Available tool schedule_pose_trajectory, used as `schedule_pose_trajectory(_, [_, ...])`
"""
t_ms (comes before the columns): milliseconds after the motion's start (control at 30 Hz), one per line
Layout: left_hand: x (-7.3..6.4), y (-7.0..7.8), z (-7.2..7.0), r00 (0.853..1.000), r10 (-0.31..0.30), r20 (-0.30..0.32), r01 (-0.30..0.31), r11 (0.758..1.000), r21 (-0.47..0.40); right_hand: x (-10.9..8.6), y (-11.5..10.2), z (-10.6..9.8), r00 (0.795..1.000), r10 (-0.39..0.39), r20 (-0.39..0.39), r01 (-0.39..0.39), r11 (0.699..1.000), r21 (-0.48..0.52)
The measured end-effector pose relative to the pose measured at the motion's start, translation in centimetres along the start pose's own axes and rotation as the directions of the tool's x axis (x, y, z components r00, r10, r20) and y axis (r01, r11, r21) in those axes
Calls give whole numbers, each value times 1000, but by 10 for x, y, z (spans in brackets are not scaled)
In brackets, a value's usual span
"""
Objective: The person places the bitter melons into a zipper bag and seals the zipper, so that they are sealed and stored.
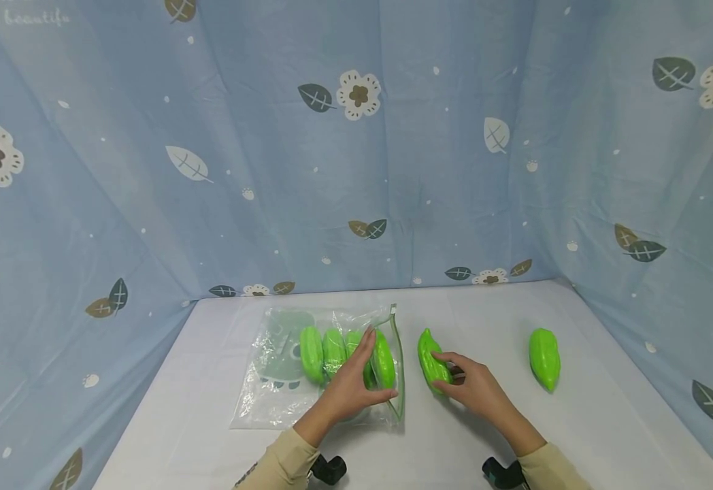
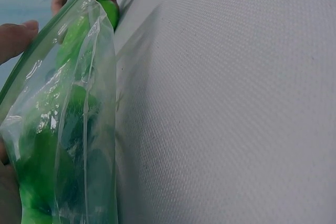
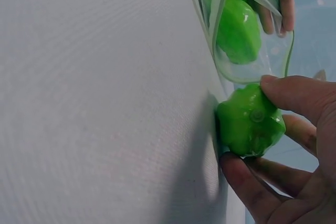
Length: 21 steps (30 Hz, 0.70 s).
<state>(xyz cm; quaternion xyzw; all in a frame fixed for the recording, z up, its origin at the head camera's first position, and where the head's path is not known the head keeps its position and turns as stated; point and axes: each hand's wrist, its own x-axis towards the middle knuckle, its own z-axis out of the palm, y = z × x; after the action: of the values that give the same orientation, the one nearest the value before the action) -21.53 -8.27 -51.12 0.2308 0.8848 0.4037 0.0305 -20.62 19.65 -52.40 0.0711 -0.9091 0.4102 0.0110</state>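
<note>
A clear zip bag (image 1: 249, 408) lies on the table with several bright green, ridged bitter melons (image 1: 311, 355) inside, side by side. My left hand (image 1: 350, 384) is at its mouth, thumb and index finger spread wide, holding up the upper film near the green zip edge (image 2: 44, 38). Just right of that mouth, my right hand (image 1: 469, 381) grips another bitter melon (image 3: 249, 121) by its near part, between thumb and fingertips. It stays close over the cloth, its pointed end facing away. The bag film partly covers the melons in the left wrist view.
One more bitter melon (image 1: 544, 359) lies by itself on the right of the white-covered table (image 1: 485, 309). Behind and at both sides hangs a blue curtain (image 1: 356, 156) with leaf and flower prints. Black wrist-worn gear (image 1: 328, 469) shows below each hand.
</note>
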Motion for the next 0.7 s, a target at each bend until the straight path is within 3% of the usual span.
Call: schedule_pose_trajectory(700, [1,0,0,1000,17,-5,-17,1000,-1,0,0,2,1000,10,-24,-10,1000,20])
